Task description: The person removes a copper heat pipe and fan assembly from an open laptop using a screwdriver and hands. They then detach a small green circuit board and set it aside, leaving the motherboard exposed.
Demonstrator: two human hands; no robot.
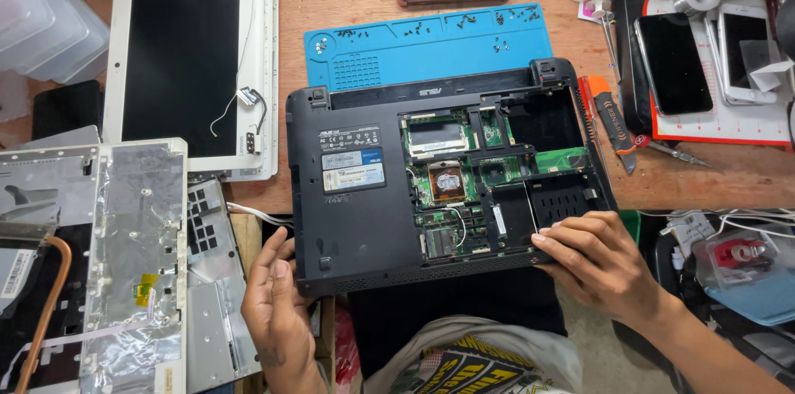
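A black laptop [356,220] lies upside down on the wooden table, its bottom cover off so the green circuit boards [451,170] show. My left hand [273,311] rests flat against the laptop's near left corner. My right hand [600,261] grips the near right edge, fingers laid over the rim by an open bay. Both hands touch the laptop's front edge, which overhangs the table toward my lap.
A blue work mat [431,42] strewn with several small screws lies behind the laptop. At left lie a white laptop lid [190,62] and foil-lined panels [132,261]. To the right are an orange-handled tool [609,116], phones [672,62] on a red-edged mat, and cables.
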